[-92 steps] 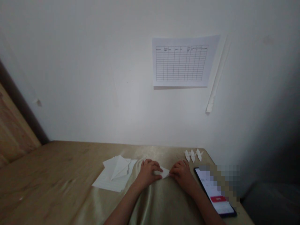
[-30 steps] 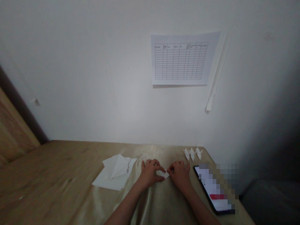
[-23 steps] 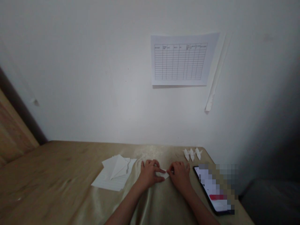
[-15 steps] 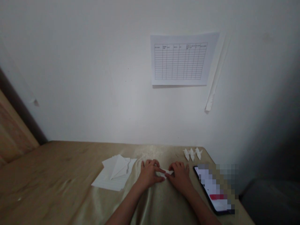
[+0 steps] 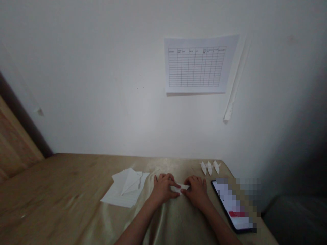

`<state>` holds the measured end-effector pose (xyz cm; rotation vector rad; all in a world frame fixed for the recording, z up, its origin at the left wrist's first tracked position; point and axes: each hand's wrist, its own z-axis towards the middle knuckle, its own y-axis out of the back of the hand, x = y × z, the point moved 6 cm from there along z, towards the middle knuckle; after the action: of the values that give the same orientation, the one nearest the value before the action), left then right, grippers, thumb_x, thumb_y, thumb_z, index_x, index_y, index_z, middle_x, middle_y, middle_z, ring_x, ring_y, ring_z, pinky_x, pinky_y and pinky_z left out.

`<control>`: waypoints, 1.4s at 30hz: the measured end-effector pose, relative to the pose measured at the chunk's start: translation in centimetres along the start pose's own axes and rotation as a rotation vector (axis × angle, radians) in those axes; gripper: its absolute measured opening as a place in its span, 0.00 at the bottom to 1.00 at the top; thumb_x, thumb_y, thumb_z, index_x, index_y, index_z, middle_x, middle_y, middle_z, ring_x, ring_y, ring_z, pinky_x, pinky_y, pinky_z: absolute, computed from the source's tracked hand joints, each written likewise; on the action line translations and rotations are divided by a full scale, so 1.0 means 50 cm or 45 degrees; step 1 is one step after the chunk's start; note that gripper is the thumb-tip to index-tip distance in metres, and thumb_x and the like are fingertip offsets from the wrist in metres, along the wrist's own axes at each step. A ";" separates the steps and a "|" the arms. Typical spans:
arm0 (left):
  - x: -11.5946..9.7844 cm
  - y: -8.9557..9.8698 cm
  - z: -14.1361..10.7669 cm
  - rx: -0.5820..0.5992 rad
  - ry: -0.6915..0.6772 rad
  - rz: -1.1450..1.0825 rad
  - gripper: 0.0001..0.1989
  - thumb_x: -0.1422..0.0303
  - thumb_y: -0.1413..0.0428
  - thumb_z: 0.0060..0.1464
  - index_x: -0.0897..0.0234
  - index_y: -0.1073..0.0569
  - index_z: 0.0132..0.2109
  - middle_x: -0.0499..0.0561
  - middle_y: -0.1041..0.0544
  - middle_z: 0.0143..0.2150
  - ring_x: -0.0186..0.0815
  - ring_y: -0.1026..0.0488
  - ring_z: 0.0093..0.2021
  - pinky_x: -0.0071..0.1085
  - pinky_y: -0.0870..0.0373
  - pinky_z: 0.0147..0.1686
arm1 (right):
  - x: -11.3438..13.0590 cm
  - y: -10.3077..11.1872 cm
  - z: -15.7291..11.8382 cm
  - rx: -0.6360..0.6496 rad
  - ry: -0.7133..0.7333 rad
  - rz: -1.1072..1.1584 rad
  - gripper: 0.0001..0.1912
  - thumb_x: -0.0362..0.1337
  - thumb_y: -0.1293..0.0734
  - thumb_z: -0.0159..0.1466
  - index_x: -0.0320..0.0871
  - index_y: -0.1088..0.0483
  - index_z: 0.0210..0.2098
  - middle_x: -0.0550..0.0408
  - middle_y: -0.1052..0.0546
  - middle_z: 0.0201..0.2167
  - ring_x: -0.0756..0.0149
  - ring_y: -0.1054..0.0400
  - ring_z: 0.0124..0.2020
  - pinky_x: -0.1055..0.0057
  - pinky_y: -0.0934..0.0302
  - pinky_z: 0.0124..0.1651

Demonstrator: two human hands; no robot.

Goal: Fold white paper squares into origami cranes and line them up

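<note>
A small piece of folded white paper (image 5: 184,186) lies on the cloth-covered table between my two hands. My left hand (image 5: 165,189) has its thumb and index finger on the left part of the paper. From the right, my right hand (image 5: 196,190) grips the paper's other side with thumb and fingers, the thumb tip near its middle. The fingers cover much of the paper, so its full shape is hidden.
White sheets (image 5: 120,192) with a folded piece on top lie left of my hands. Three small folded paper figures (image 5: 209,168) stand at the back right. A phone (image 5: 231,207) lies on the right. A printed table (image 5: 196,66) hangs on the wall.
The fingers have shifted slightly on the paper, and a little more of its white surface shows between my hands. Everything else looks the same.
</note>
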<state>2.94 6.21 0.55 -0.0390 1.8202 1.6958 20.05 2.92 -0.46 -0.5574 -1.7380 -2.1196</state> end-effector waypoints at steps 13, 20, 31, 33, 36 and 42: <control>-0.004 0.005 -0.004 0.033 0.013 -0.002 0.18 0.55 0.31 0.42 0.35 0.20 0.44 0.45 0.26 0.53 0.50 0.37 0.60 0.67 0.62 0.64 | -0.038 -0.010 0.026 0.042 0.055 -0.050 0.13 0.32 0.34 0.59 0.52 0.25 0.42 0.57 0.25 0.49 0.60 0.35 0.54 0.64 0.50 0.59; -0.002 0.001 -0.003 0.037 0.021 -0.006 0.18 0.54 0.31 0.42 0.35 0.20 0.44 0.44 0.27 0.54 0.50 0.39 0.60 0.66 0.65 0.64 | -0.041 -0.007 0.029 0.069 0.079 -0.037 0.17 0.28 0.38 0.59 0.52 0.24 0.41 0.58 0.25 0.51 0.61 0.37 0.56 0.65 0.50 0.59; -0.004 -0.001 -0.010 -0.006 -0.005 -0.006 0.17 0.51 0.33 0.46 0.36 0.21 0.46 0.46 0.28 0.54 0.50 0.39 0.60 0.68 0.68 0.64 | -0.043 0.013 0.027 0.053 0.112 -0.026 0.16 0.29 0.41 0.62 0.50 0.24 0.40 0.56 0.24 0.50 0.61 0.36 0.55 0.65 0.48 0.58; -0.005 -0.003 -0.011 -0.030 -0.019 0.011 0.18 0.51 0.34 0.47 0.36 0.21 0.47 0.46 0.28 0.54 0.50 0.39 0.60 0.67 0.68 0.64 | -0.037 0.017 0.025 0.041 0.129 -0.026 0.14 0.32 0.42 0.65 0.50 0.25 0.39 0.56 0.24 0.48 0.61 0.35 0.54 0.65 0.47 0.57; -0.003 -0.007 -0.008 -0.033 -0.036 0.023 0.16 0.52 0.35 0.50 0.36 0.22 0.48 0.46 0.28 0.54 0.49 0.39 0.60 0.67 0.66 0.64 | -0.030 0.023 0.022 0.017 0.138 -0.076 0.12 0.33 0.41 0.66 0.49 0.26 0.39 0.55 0.24 0.48 0.60 0.35 0.53 0.65 0.47 0.56; 0.002 -0.005 -0.006 0.003 -0.023 0.032 0.13 0.54 0.37 0.54 0.34 0.22 0.48 0.47 0.28 0.54 0.49 0.40 0.60 0.68 0.66 0.63 | -0.021 0.019 0.015 -0.005 0.123 -0.152 0.09 0.36 0.37 0.64 0.49 0.27 0.41 0.53 0.26 0.49 0.58 0.36 0.54 0.63 0.47 0.57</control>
<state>2.82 5.96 0.28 0.0005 1.8166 1.7056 21.50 3.48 -0.05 -0.3542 -1.7543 -2.1916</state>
